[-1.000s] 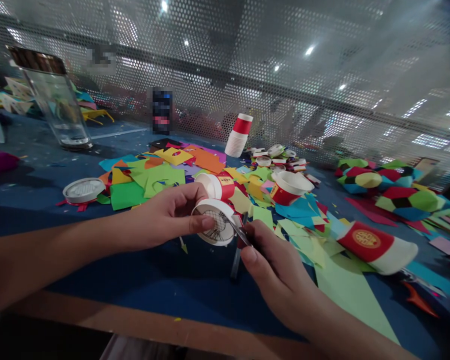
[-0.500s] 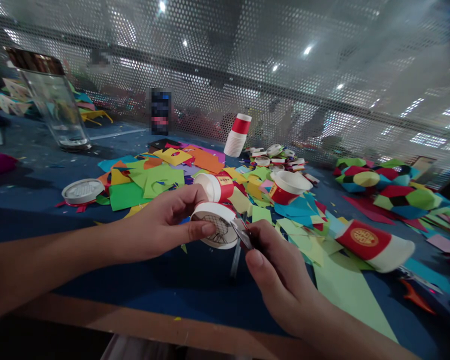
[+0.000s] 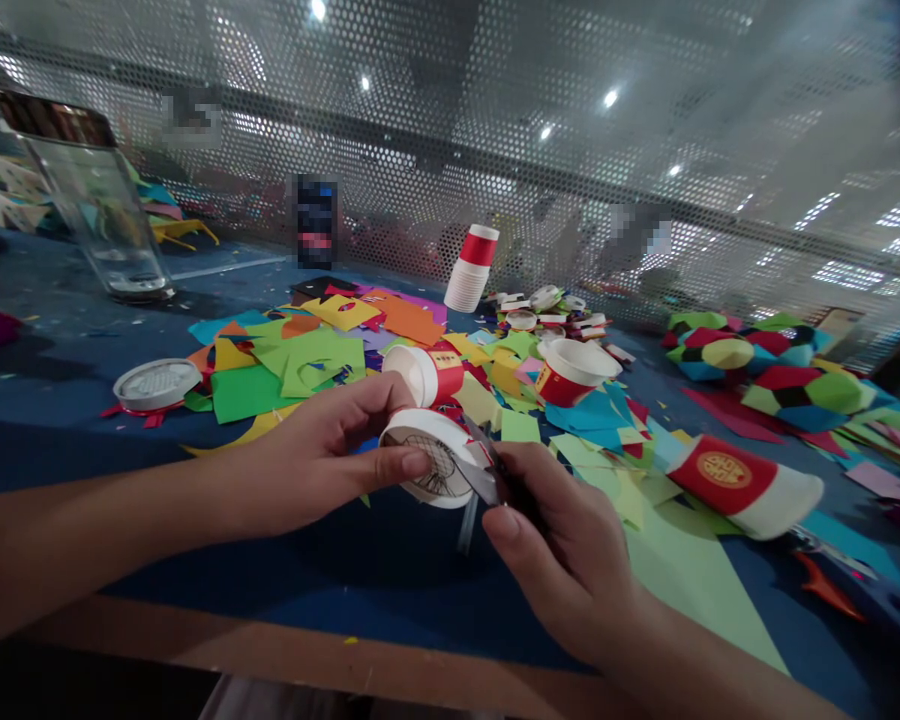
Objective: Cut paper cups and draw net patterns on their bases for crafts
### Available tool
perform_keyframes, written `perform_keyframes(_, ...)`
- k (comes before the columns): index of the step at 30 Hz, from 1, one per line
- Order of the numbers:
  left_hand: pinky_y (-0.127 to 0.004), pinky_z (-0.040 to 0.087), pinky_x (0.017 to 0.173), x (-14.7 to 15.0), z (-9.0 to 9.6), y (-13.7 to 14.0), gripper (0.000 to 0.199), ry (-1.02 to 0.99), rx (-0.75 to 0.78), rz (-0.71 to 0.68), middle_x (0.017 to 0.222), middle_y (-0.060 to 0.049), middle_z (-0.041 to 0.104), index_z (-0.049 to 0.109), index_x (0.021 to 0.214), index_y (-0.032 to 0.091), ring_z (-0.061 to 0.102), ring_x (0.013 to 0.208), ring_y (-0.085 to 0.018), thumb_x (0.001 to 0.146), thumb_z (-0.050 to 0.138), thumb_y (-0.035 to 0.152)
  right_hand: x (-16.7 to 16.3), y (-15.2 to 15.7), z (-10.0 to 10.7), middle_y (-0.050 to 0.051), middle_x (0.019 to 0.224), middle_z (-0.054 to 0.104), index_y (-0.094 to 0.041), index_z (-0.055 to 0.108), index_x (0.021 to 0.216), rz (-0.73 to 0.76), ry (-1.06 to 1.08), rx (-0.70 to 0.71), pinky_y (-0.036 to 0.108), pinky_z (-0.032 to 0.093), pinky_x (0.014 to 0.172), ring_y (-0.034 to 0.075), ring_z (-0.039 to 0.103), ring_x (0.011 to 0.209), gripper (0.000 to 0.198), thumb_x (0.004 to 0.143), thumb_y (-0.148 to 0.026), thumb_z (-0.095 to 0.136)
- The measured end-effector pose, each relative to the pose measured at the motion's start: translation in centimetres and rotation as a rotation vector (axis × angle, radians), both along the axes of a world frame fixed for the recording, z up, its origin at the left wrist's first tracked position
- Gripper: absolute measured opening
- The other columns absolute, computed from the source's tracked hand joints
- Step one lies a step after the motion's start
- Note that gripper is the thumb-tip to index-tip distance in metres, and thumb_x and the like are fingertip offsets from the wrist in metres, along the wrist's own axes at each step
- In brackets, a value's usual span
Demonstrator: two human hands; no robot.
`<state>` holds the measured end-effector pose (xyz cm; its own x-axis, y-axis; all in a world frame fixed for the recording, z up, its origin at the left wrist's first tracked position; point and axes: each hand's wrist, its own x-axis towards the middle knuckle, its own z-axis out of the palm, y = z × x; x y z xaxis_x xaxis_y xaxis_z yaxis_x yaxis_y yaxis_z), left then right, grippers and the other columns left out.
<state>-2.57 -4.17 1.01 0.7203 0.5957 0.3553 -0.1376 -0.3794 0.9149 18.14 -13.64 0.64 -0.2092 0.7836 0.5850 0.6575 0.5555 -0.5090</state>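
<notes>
My left hand (image 3: 352,445) grips the cut-off bottom of a paper cup (image 3: 439,470), thumb inside it and fingers behind. Dark lines are drawn on its inner base, part of a figure with a grid pattern. My right hand (image 3: 570,550) is closed around a pair of scissors (image 3: 481,482). Their blades are spread at the right side of the rim, one in front of the base and one behind the wall. The handles are mostly hidden in my fingers. Just beyond my left hand lies a red and white paper cup (image 3: 439,375) on its side.
Coloured paper scraps (image 3: 319,360) cover the table's middle. Behind them stand a stack of paper cups (image 3: 471,270) and a pile of cup bottoms (image 3: 547,305). A glass bottle (image 3: 109,220) is at left. Another cup (image 3: 742,488) and an orange-handled tool (image 3: 829,585) lie at right.
The scissor blades have spread wider at the cup bottom's rim. My right hand has shifted slightly, and the left keeps its hold. The whole view has moved a little.
</notes>
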Motion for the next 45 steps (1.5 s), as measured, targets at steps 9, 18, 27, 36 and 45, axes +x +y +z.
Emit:
perform_keyframes(9, -0.023, 0.044, 0.064, -0.5, -0.1, 0.0, 0.023, 0.095, 0.233, 0.126, 0.082, 0.001, 0.061, 0.06, 0.086, 0.018, 0.056, 0.074, -0.013, 0.093, 0.066, 0.039, 0.1, -0.1, -0.4, -0.007, 0.061, 0.048, -0.023, 0.053, 0.092, 0.083, 0.052, -0.135, 0.021, 0.033, 0.044, 0.009, 0.042, 0.049, 0.021, 0.1, -0.043, 0.054)
perform_keyframes(18, -0.023, 0.045, 0.067, -0.5, -0.3, -0.1, 0.028, 0.093, 0.218, 0.121, 0.082, 0.001, 0.062, 0.058, 0.085, 0.019, 0.058, 0.075, -0.013, 0.092, 0.066, 0.044, 0.0, -0.4, -0.3, -0.008, 0.057, 0.042, -0.023, 0.046, 0.082, 0.123, 0.079, -0.197, 0.022, 0.027, 0.041, 0.009, 0.036, 0.047, 0.027, 0.098, -0.042, 0.056)
perform_keyframes(27, -0.016, 0.042, 0.056, 0.3, 0.5, -0.7, 0.045, -0.054, -0.034, 0.058, 0.075, 0.004, 0.055, 0.056, 0.081, 0.018, 0.05, 0.065, -0.008, 0.083, 0.074, 0.059, 0.3, -0.4, -0.7, -0.007, 0.063, 0.047, -0.023, 0.052, 0.098, 0.056, 0.037, 0.004, 0.02, 0.033, 0.044, 0.009, 0.04, 0.05, 0.023, 0.1, -0.046, 0.055)
perform_keyframes(36, -0.015, 0.042, 0.055, 0.0, 0.2, -0.5, 0.04, -0.063, -0.008, 0.084, 0.075, 0.003, 0.057, 0.057, 0.082, 0.018, 0.05, 0.064, -0.009, 0.086, 0.074, 0.055, 0.3, -0.2, -0.1, -0.008, 0.058, 0.046, -0.022, 0.052, 0.09, 0.03, 0.02, -0.012, 0.02, 0.033, 0.043, 0.009, 0.04, 0.047, 0.022, 0.097, -0.043, 0.057)
perform_keyframes(45, -0.022, 0.045, 0.064, -0.9, -0.8, 0.5, 0.025, 0.055, 0.333, 0.261, 0.081, 0.002, 0.064, 0.062, 0.088, 0.021, 0.059, 0.072, -0.012, 0.094, 0.066, 0.045, -0.2, -0.2, 0.1, -0.008, 0.055, 0.043, -0.022, 0.051, 0.08, -0.101, 0.002, -0.031, 0.021, 0.029, 0.04, 0.009, 0.037, 0.044, 0.025, 0.093, -0.042, 0.058)
